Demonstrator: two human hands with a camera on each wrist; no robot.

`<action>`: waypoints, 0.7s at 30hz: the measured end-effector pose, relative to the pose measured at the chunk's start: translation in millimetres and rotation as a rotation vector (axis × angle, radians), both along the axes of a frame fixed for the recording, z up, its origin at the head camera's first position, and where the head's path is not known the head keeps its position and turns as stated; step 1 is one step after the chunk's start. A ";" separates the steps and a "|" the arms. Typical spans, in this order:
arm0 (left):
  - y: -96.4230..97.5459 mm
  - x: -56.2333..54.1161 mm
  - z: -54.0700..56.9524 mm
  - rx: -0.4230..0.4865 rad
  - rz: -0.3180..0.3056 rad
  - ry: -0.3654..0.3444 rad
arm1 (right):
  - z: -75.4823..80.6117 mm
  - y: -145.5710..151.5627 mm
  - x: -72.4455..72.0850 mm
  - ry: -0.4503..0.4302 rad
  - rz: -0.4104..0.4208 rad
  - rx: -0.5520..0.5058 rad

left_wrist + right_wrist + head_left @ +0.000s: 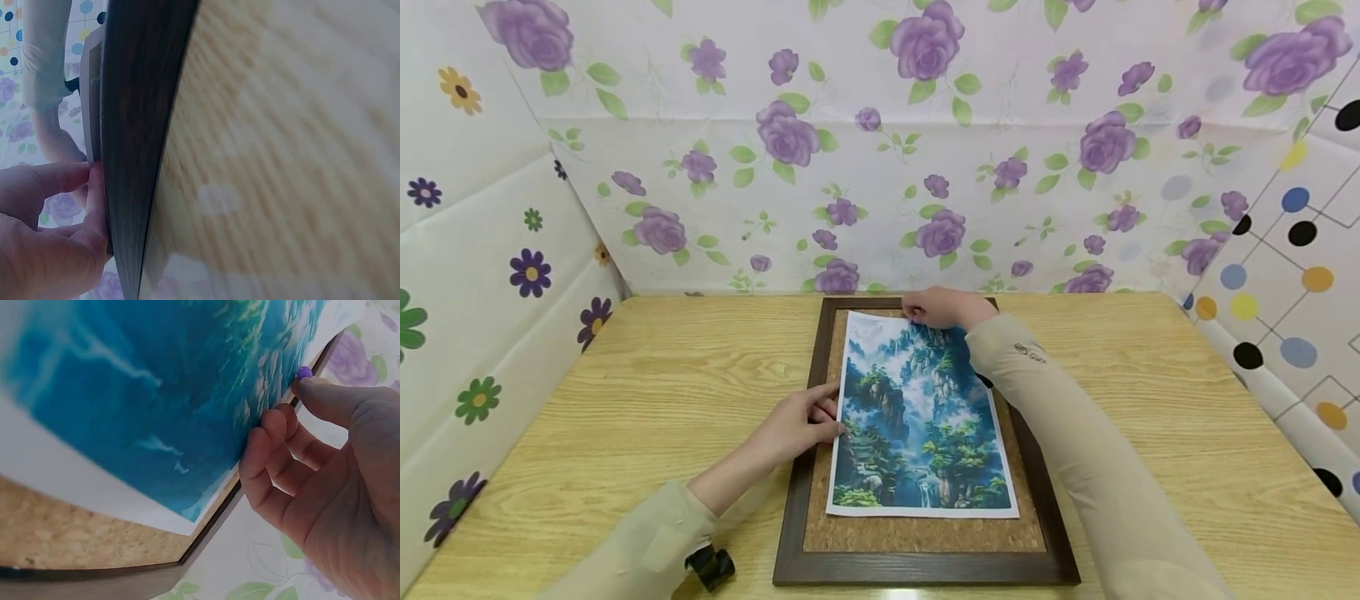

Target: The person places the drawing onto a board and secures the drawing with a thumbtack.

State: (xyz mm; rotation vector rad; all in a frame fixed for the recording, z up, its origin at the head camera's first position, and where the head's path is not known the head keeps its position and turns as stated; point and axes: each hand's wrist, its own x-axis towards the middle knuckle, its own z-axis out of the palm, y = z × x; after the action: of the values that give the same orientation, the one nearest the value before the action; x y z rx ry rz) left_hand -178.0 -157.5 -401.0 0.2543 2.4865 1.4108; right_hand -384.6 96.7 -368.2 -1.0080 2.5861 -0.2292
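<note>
A printed landscape picture (902,450) of misty blue-green mountains lies over a cork board (925,536) with a dark wooden frame (925,570). At the print's left edge, my left hand (797,423) pinches the paper between thumb and finger; the left wrist view shows the fingertips (94,172) meeting beside the frame's side. My right hand (942,307) is at the top edge of the print, its thumb against a small purple push pin (304,372). The other fingers curl at the paper's edge, close to the frame. The pin's point is hidden.
The board rests on a light wood-grain table (685,375). Behind it hangs a white sheet with purple flowers (880,208), and patterned sheets (1285,275) close off both sides. A small black device (711,568) is at the left sleeve.
</note>
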 end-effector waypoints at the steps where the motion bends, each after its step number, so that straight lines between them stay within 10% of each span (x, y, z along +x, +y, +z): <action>1: 0.1 0.0 0.0 0.004 0.003 -0.003 | 0.5 -0.8 0.2 0.001 -0.003 0.007; 21: -0.4 -0.4 -0.9 0.006 0.012 -0.005 | 0.3 -1.9 -4.8 -0.009 0.008 0.028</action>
State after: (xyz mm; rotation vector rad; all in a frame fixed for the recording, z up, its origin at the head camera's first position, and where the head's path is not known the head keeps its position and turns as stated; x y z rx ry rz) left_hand -178.4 -157.8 -401.9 0.2371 2.4844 1.4223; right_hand -389.4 94.8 -367.8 -1.0043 2.5695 -0.1946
